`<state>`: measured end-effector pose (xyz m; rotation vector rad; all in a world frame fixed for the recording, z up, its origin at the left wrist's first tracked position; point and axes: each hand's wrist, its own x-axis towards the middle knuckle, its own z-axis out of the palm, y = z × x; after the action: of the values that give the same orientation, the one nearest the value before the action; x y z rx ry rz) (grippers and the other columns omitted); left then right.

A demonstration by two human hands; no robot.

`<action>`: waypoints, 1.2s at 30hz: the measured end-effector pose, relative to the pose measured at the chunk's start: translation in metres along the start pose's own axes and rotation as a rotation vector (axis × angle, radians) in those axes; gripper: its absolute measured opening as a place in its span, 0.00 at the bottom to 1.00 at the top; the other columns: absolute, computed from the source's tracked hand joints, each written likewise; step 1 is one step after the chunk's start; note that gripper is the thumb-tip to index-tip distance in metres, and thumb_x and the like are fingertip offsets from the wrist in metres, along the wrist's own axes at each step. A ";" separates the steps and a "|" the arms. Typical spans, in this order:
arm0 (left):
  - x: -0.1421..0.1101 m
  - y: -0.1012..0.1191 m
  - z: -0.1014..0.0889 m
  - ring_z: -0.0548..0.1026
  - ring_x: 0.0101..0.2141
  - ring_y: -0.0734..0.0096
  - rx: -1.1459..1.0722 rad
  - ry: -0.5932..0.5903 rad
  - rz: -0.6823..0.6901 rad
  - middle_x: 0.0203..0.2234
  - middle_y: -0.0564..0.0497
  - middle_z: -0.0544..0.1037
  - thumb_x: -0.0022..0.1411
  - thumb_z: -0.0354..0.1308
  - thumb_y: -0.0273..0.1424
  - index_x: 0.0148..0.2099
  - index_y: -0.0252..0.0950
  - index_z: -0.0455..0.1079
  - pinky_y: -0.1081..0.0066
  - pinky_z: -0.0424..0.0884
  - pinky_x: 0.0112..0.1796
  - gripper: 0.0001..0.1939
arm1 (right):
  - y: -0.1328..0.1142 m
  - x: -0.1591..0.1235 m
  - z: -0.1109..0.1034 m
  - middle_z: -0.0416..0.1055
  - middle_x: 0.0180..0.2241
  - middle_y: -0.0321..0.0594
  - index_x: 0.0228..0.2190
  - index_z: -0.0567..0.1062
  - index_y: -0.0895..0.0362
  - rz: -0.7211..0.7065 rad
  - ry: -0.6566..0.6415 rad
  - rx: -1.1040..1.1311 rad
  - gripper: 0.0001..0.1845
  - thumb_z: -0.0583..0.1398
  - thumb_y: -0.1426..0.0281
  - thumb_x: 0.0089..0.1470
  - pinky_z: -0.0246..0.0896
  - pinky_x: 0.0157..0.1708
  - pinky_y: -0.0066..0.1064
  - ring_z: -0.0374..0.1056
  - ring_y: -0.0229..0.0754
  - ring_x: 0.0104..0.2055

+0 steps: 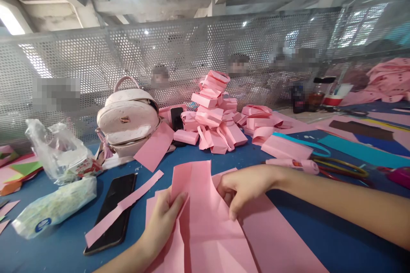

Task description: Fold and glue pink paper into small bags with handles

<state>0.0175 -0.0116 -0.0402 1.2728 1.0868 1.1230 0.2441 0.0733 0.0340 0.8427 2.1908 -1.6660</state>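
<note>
A creased sheet of pink paper [205, 217] stands partly upright in front of me, its sides bent along fold lines. My left hand [165, 211] pinches its left edge, thumb in front and fingers behind. On the other edge, my right hand [245, 187] has its fingers curled behind the paper and its thumb against the front; the fingertips are partly hidden. More flat pink sheets [282, 239] lie beneath on the blue table. Beyond them rises a heap of folded pink paper pieces [209, 115].
To the left lie a black phone [112, 213] with a pink strip [124, 204] across it, a tissue pack [57, 207] and a clear plastic bag [57, 149]. A pale backpack [128, 115] stands behind. Scissors [342, 166] and a pink glue tube [293, 165] are at right.
</note>
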 end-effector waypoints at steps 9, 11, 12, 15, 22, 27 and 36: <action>0.004 -0.007 -0.008 0.72 0.26 0.69 -0.061 0.300 0.104 0.24 0.52 0.76 0.60 0.63 0.44 0.30 0.34 0.71 0.74 0.69 0.26 0.17 | 0.021 0.014 0.011 0.60 0.22 0.29 0.26 0.67 0.57 -0.002 0.504 0.101 0.25 0.65 0.48 0.46 0.54 0.23 0.25 0.59 0.34 0.23; 0.005 -0.007 -0.009 0.71 0.25 0.71 -0.062 0.322 0.127 0.23 0.54 0.74 0.60 0.63 0.43 0.29 0.35 0.70 0.75 0.68 0.27 0.17 | 0.028 0.022 0.020 0.58 0.22 0.28 0.28 0.68 0.57 0.012 0.719 0.073 0.24 0.69 0.52 0.42 0.51 0.23 0.25 0.57 0.34 0.25; 0.006 -0.006 -0.010 0.70 0.25 0.72 -0.059 0.329 0.137 0.22 0.55 0.73 0.60 0.64 0.43 0.28 0.35 0.69 0.76 0.68 0.27 0.17 | 0.030 0.026 0.024 0.59 0.23 0.28 0.29 0.69 0.58 0.005 0.768 0.071 0.24 0.70 0.55 0.40 0.51 0.23 0.25 0.58 0.35 0.26; 0.006 -0.005 -0.010 0.70 0.27 0.72 -0.046 0.331 0.153 0.23 0.55 0.72 0.61 0.63 0.42 0.28 0.35 0.67 0.76 0.67 0.29 0.17 | 0.031 0.037 0.033 0.68 0.27 0.32 0.36 0.72 0.58 -0.083 0.784 0.123 0.21 0.70 0.63 0.40 0.59 0.29 0.28 0.65 0.40 0.31; 0.004 -0.006 -0.012 0.72 0.31 0.68 -0.036 0.301 0.139 0.28 0.53 0.75 0.63 0.61 0.43 0.33 0.35 0.70 0.73 0.69 0.34 0.16 | 0.033 0.049 0.041 0.71 0.54 0.50 0.53 0.67 0.59 -0.170 0.894 0.173 0.37 0.66 0.72 0.39 0.61 0.54 0.43 0.68 0.54 0.55; 0.004 -0.004 -0.011 0.69 0.27 0.70 -0.042 0.338 0.136 0.22 0.56 0.70 0.62 0.61 0.44 0.28 0.36 0.66 0.75 0.66 0.30 0.18 | 0.027 0.045 0.047 0.71 0.51 0.50 0.52 0.66 0.59 -0.118 0.900 -0.012 0.32 0.63 0.72 0.43 0.61 0.51 0.43 0.68 0.54 0.52; 0.007 -0.006 -0.014 0.72 0.30 0.67 -0.054 0.353 0.124 0.25 0.55 0.74 0.60 0.63 0.42 0.31 0.36 0.70 0.72 0.69 0.35 0.15 | 0.028 0.047 0.039 0.73 0.36 0.40 0.43 0.69 0.58 -0.024 0.959 -0.127 0.24 0.66 0.68 0.42 0.59 0.36 0.33 0.68 0.46 0.36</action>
<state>0.0050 -0.0022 -0.0458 1.1364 1.2377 1.5014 0.2179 0.0551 -0.0245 1.8553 2.8194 -1.2118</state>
